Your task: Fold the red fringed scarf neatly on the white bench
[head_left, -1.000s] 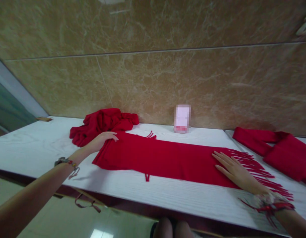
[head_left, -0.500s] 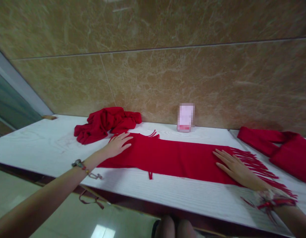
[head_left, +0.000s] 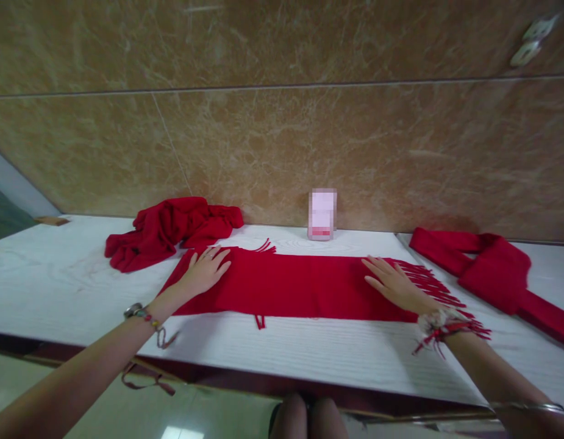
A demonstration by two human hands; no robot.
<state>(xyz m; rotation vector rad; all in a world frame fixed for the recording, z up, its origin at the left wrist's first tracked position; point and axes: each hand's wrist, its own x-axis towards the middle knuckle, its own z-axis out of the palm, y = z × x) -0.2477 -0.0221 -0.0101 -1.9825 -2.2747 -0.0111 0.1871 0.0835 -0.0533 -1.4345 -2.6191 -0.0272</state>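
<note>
A red fringed scarf (head_left: 291, 285) lies spread lengthwise on the white tabletop (head_left: 282, 344), its long fringe pointing right. Flat on its left part rests my left hand (head_left: 203, 270), fingers stretched out. My right hand (head_left: 394, 283) lies palm down near the fringed end, fingers spread. Neither hand grips the cloth. A few fringe strands stick out past the scarf's back and front edges, left of its middle. Behind my left hand sits a crumpled red cloth (head_left: 172, 230), close to the scarf's back edge.
A phone-like upright object (head_left: 322, 213), blurred out, leans on the brown tiled wall (head_left: 263, 140). Another red scarf (head_left: 496, 271), folded over, lies at the right. A small brown block (head_left: 52, 221) is at the far left. A wall socket (head_left: 533, 41) shows upper right.
The view has swung to the right, so everything appears shifted left. Both hands stay flat on the scarf, and more of the right-hand scarf and a wall socket now show.
</note>
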